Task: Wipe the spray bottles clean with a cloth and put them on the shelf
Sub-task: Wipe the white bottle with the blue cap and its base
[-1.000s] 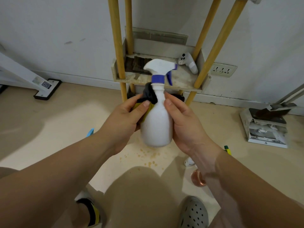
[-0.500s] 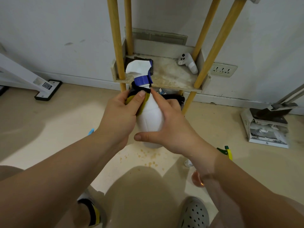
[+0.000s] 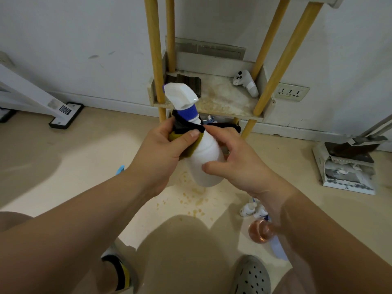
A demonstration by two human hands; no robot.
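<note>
Now, in the head view: holding a white spray bottle [image 3: 204, 164] in mid-air at frame centre, above the floor and short of the shelf [image 3: 222, 107] at 12 o'clock. Tilted, with the trigger head leaning toward 11 o'clock and the blue collar just beneath it.

Pressing a black-and-yellow cloth [image 3: 186, 126] round the neck and shoulder with the left hand [image 3: 161, 149], fingers [image 3: 165, 130] curled over the cloth, thumb laid on top. Gripping the body from 3 o'clock with the right hand [image 3: 239, 166], thumb across the front, the rest wrapped behind and mostly hidden.

Probably light, going by the easy hold; no telling the fill through opaque plastic. Likely smooth, stiff-walled and a little slippery, more so if damp. Best held round the middle of the body or at the neck under the collar, never by the trigger alone. Judged mid-wipe, with shelving not yet done.

Lying on the floor at 5 o'clock, beside the right forearm: a copper-tinted bottle [image 3: 262, 230], apparently waiting its turn. Resting on the shelf at 1 o'clock: a white controller [image 3: 246, 83].
</note>
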